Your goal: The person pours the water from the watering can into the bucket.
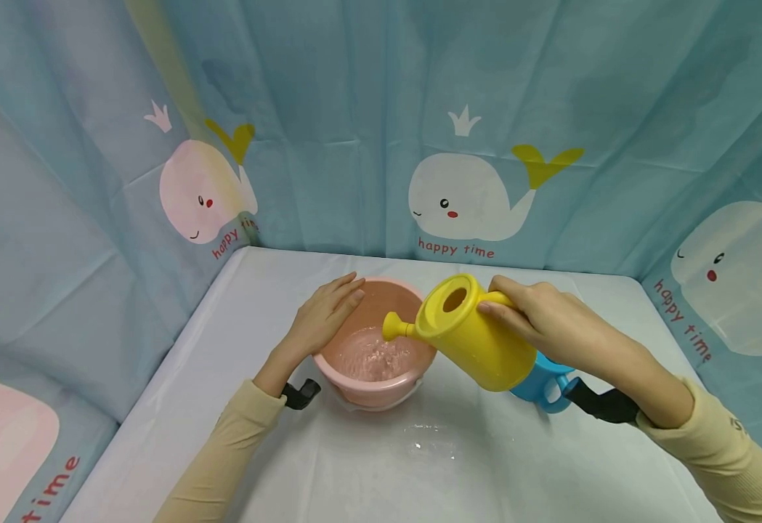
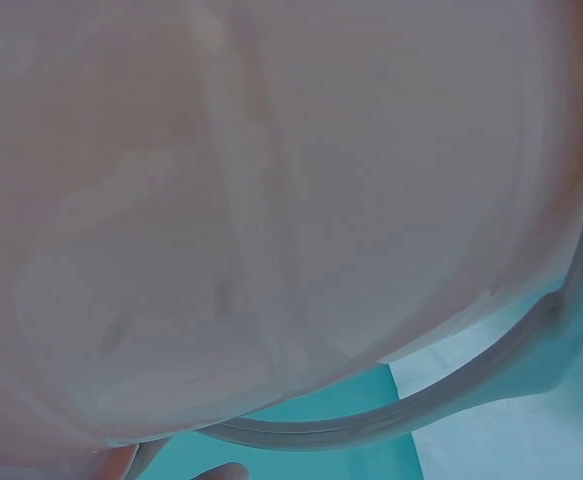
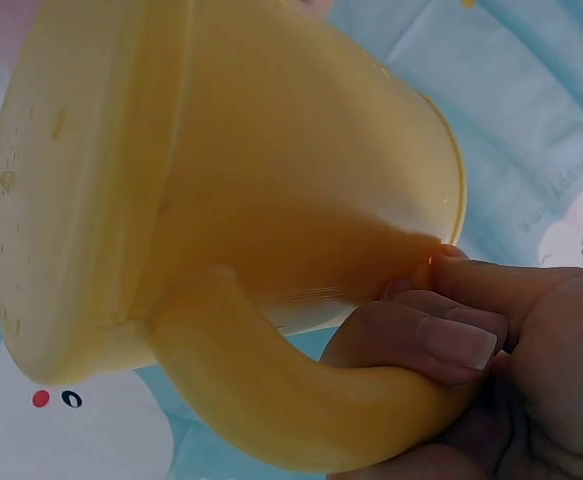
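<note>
In the head view, my left hand (image 1: 322,316) rests on the left rim of a pink bucket (image 1: 370,392), its visible fingers fairly straight. Rippling water (image 1: 374,356) lies in the bucket. My right hand (image 1: 544,319) grips the handle of a yellow watering can (image 1: 479,341), which is tilted with its spout (image 1: 396,327) over the bucket. The right wrist view shows the fingers (image 3: 451,340) curled round that handle, with drops on the can's base. The left wrist view is filled by the bucket's outer wall (image 2: 271,220); most of the left hand is hidden there.
A blue cup with a handle (image 1: 544,385) stands behind the watering can, partly covered by it. Water drops (image 1: 429,439) lie on the white table cover (image 1: 367,479) in front of the bucket. Blue whale-print curtains (image 1: 341,145) enclose the table's back and sides.
</note>
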Available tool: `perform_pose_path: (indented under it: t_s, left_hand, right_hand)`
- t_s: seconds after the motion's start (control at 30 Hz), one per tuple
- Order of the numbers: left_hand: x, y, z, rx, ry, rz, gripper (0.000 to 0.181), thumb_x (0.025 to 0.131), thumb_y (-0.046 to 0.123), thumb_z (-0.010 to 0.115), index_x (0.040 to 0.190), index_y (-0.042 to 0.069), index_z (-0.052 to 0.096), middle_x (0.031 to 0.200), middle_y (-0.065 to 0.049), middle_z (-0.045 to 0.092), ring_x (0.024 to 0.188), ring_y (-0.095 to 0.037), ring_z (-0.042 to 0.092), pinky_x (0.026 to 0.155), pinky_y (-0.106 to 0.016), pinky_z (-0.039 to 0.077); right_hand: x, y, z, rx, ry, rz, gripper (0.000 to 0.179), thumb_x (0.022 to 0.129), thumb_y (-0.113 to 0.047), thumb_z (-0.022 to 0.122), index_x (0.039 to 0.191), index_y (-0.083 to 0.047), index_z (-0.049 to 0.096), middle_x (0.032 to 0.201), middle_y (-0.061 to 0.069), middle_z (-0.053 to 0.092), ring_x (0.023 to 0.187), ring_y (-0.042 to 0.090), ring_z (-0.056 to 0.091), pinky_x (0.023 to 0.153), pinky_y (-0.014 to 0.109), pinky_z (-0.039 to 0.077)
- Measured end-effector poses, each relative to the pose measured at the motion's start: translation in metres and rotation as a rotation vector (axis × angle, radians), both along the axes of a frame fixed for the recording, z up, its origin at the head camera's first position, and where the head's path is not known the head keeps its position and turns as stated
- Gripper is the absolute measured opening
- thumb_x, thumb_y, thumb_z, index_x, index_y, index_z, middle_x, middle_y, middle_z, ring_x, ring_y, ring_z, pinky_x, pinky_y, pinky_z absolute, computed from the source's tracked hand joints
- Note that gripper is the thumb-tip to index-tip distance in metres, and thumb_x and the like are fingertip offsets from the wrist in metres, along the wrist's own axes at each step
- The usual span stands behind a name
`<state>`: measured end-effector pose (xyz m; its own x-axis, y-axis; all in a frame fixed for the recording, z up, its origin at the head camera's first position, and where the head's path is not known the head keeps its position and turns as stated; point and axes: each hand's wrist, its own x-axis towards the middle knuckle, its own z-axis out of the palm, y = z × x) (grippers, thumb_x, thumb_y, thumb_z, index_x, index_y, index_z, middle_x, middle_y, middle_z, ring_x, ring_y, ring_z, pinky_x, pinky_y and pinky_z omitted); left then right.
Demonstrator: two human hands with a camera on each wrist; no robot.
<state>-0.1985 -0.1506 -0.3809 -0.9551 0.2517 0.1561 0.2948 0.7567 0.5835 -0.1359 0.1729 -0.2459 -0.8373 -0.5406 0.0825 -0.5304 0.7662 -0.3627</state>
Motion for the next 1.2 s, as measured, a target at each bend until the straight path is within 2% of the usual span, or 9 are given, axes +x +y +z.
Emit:
perform_pose_path:
  t_s: [0.87,1.2]
  left_hand:
    - [-0.0012,0.0008,0.0003,-0.017,-0.033,0.014,0.063,0.091,0.065,0.03,0.142,0.028,0.039,0.151,0.004,0.028,0.138,-0.025,0.026,0.105,-0.061,0.027]
    - [-0.0013,0.0009,-0.0014,-0.031,-0.022,0.017,0.065,0.09,0.066,0.031,0.142,0.028,0.038,0.151,0.005,0.028,0.138,-0.025,0.027,0.104,-0.061,0.028]
  right_hand:
    - [0.0016,-0.0046,0.0063,0.036,-0.01,-0.006,0.027,0.095,-0.043,0.046,0.091,-0.017,0.049,0.063,-0.004,0.042,0.055,0.009,0.044,0.047,0.024,0.039]
    - [0.0015,-0.0044,0.0059,0.04,-0.024,-0.014,0.025,0.095,-0.042,0.046,0.089,-0.018,0.048,0.063,-0.004,0.042,0.051,0.009,0.044,0.045,0.023,0.04]
